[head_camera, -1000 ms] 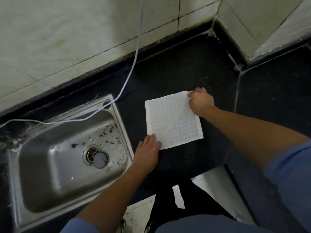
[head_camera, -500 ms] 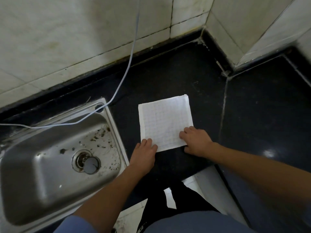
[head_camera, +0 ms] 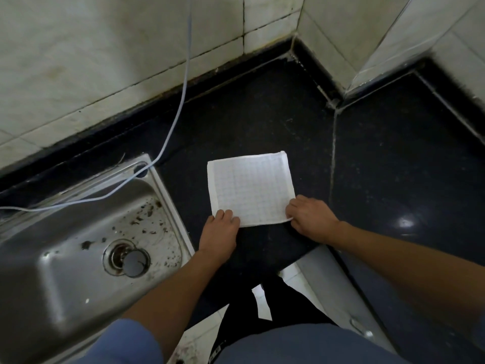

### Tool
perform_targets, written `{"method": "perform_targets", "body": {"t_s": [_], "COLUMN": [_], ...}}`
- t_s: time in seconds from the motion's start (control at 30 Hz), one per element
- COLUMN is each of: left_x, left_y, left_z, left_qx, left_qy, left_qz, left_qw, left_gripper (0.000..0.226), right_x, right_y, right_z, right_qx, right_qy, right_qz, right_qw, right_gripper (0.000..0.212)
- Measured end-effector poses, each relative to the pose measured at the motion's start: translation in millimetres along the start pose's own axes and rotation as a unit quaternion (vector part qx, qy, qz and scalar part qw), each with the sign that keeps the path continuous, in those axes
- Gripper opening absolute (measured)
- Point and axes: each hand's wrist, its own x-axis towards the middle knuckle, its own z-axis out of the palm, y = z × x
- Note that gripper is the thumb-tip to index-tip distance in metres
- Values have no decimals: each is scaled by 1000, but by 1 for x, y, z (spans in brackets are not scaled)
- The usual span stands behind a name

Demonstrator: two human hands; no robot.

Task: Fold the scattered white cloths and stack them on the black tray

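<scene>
The white cloth (head_camera: 250, 189) lies flat on the black counter (head_camera: 262, 114) at the centre of the frame, just right of the steel sink (head_camera: 52, 258). My left hand (head_camera: 220, 229) grips its lower left corner, fingers curled over the edge. My right hand (head_camera: 311, 219) pinches its lower right corner. A pale cable (head_camera: 181, 101) hangs down the tiled wall at upper left and crosses the sink's rim.

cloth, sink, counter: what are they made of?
white cloth: woven textile, probably cotton; grid weave, hemmed edge, matte.
sink: stainless steel, brushed; grey metallic sheen, pressed basin.
countertop: dark polished stone, perhaps granite; glossy glare, fine speckle, filled seam.
</scene>
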Motion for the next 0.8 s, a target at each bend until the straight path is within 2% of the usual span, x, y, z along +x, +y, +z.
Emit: {"method": "perform_targets", "body": {"t_s": [0.13,0.27,0.33,0.47,0.6,0.8], "left_x": [-17,-25,-17,18,55,83], "left_y": [-9,-20,-30,-53,-71,-82], "left_z": [4,-7,-21,-51,-59,-43], "left_qx": [-39,-178,-238,-301,-319,-319], "left_qy": [-41,-73,-48,32,73,61], "left_qz": [63,4,-39,-143,-197,-249], "left_qw": [996,981,969,942,924,912], "left_gripper": [14,19,15,10,8,19], "right_x": [-11,-14,-9,24,61,93], "right_y": [-1,7,15,31,41,45], "right_z": [-4,-16,-26,-48,-54,-41], "right_qx": [34,122,182,262,252,206], "right_qy": [-97,-132,-109,-9,28,20], "right_qz": [39,76,113,199,268,299], "right_qw": [994,981,971,944,929,932], "right_gripper": [21,23,21,20,18,13]}}
